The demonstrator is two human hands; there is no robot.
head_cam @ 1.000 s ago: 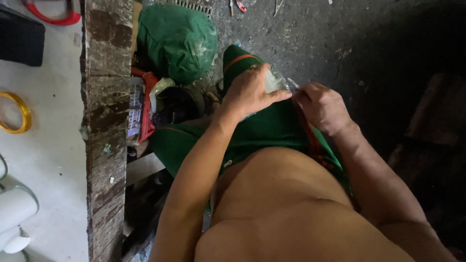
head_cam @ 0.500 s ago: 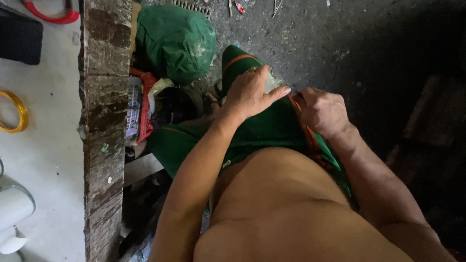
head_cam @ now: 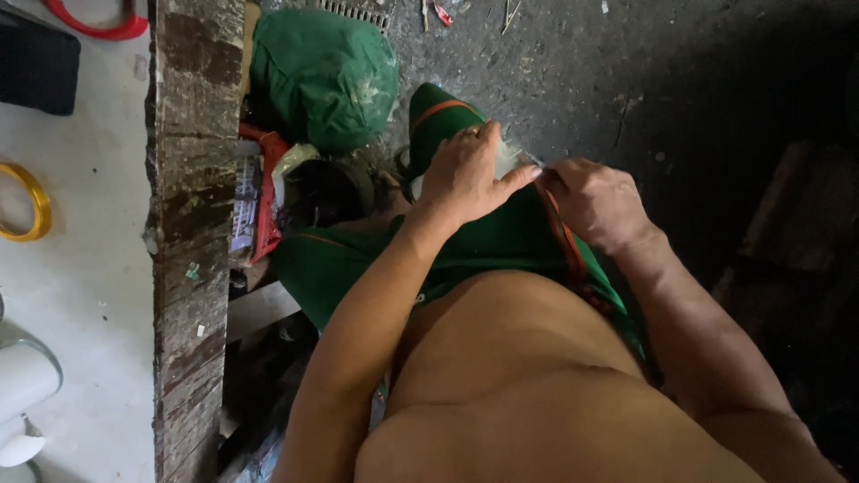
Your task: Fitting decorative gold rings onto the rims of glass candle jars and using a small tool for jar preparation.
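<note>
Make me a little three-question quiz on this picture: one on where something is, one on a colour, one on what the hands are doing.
1. Where does the yellow ring lie?
A. On the pale surface at the left
B. On the dark floor
C. On the bag

2. What colour is the bulging bag on the floor?
A. Blue
B. Green
C. White

3. How do the two hands stand?
A. Far apart
B. Close together over the green shorts
C. Flat on the wooden edge

Answers: 1 A, the ring rests left of the worn wooden edge. 2 B, the bag is plainly green. 3 B, the left hand and the right hand nearly meet at a small pale thing; what it is cannot be told.
</note>
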